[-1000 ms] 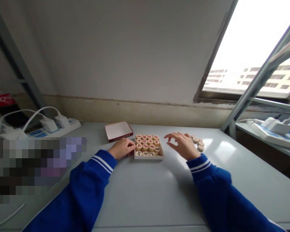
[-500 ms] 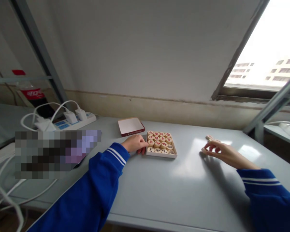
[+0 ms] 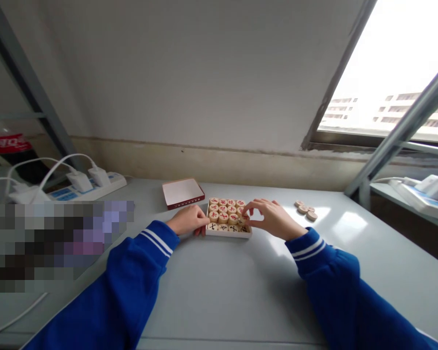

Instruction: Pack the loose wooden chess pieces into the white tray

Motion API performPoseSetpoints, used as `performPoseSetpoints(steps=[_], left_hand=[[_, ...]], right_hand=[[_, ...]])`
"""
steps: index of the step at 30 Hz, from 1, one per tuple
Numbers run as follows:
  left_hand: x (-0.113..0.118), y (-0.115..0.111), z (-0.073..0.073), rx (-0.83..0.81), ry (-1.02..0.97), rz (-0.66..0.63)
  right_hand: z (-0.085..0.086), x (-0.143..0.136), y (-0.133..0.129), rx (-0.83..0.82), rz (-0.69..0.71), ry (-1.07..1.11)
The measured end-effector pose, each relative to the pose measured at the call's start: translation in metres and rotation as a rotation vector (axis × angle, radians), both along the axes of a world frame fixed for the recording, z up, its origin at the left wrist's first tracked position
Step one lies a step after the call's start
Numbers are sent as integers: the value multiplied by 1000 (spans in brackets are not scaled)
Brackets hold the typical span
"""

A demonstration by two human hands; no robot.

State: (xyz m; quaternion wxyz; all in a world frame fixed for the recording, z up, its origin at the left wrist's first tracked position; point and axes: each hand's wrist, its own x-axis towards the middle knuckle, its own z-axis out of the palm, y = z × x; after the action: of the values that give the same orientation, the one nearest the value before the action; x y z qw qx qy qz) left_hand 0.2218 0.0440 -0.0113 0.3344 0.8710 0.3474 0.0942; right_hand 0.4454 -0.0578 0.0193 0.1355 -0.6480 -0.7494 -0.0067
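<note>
A shallow white box point(image 3: 228, 234) on the table holds rows of round wooden pieces point(image 3: 223, 218) with red and black characters. My left hand point(image 3: 188, 220) has its fingers closed on the box's left edge. Over the right side of the box is my right hand point(image 3: 266, 216), thumb and index finger pinched on a wooden piece point(image 3: 242, 221), which is partly hidden by the fingers. Several loose pieces point(image 3: 306, 210) lie on the table to the right of that hand.
Behind the box on its left lies an open lid point(image 3: 183, 192) with dark red sides. A power strip point(image 3: 111, 183) with white chargers and cables, a cola bottle point(image 3: 12, 146) and a blurred-out object are at the left. Metal frame bars point(image 3: 383, 138) stand at both sides.
My right hand has moved left from the loose pieces to the right side of the box, with a piece in its fingers. My left hand stays at the box. The view has shifted right.
</note>
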Motion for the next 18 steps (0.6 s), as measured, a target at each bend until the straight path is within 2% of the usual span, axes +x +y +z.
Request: performPoseSetpoints(steps=[10, 14, 16, 18], left_hand=[[1, -2, 3, -6, 17, 3], [0, -1, 2, -4, 14, 13], [1, -1, 1, -8, 8, 18], [1, -1, 0, -16, -3, 14]], right_hand=[[-8, -7, -2, 23, -23, -14], [-5, 5, -1, 15, -25, 49], [-1, 25, 0, 75, -120, 30], [0, 51, 1, 209, -352, -47]])
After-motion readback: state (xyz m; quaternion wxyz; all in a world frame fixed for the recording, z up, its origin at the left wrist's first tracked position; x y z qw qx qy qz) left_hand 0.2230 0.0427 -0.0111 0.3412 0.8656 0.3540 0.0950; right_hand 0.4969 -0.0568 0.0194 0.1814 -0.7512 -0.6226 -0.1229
